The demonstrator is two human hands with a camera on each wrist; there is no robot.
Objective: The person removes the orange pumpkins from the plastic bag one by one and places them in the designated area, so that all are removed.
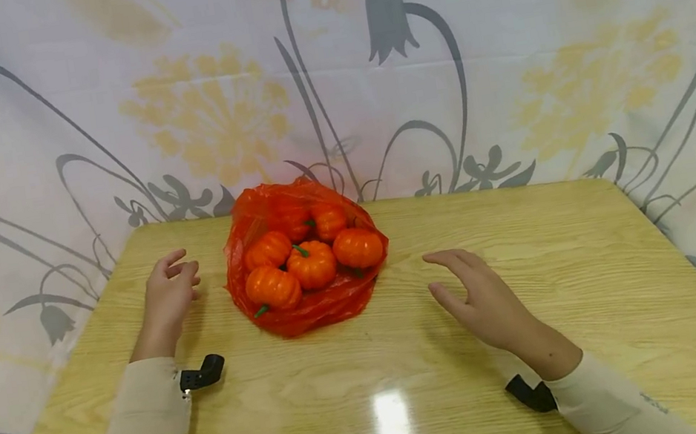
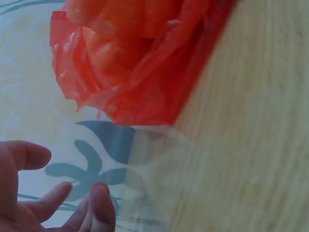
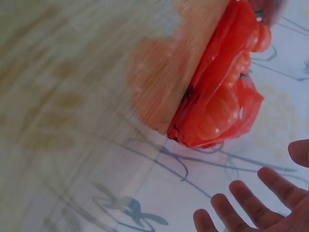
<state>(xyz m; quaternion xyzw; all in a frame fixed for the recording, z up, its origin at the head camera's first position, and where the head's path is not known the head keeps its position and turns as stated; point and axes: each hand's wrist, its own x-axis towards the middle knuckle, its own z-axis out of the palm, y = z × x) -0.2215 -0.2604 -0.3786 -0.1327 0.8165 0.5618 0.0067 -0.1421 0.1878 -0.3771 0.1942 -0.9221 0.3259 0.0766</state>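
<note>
Several small orange pumpkins (image 1: 312, 265) with green stems lie in an open red plastic bag (image 1: 309, 319) at the back of the table. To the bag's left hovers my left hand (image 1: 171, 296), apart from it, its fingers loosely bent around nothing. My right hand (image 1: 485, 301) is off to the bag's right, thumb and fingers spread, holding nothing. In the left wrist view, the red bag (image 2: 145, 101) appears above the fingertips with a gap between. The right wrist view has the bag (image 3: 207, 96) beyond the outstretched fingers (image 3: 251, 205). Some pumpkins are partly covered by the plastic.
The wooden table (image 1: 310, 417) reaches back to a pale curtain (image 1: 330, 99) printed with grey and yellow flowers. The curtain also borders both sides. A black wrist-camera mount (image 1: 203, 374) sits at the left cuff and another mount (image 1: 531, 393) at the right.
</note>
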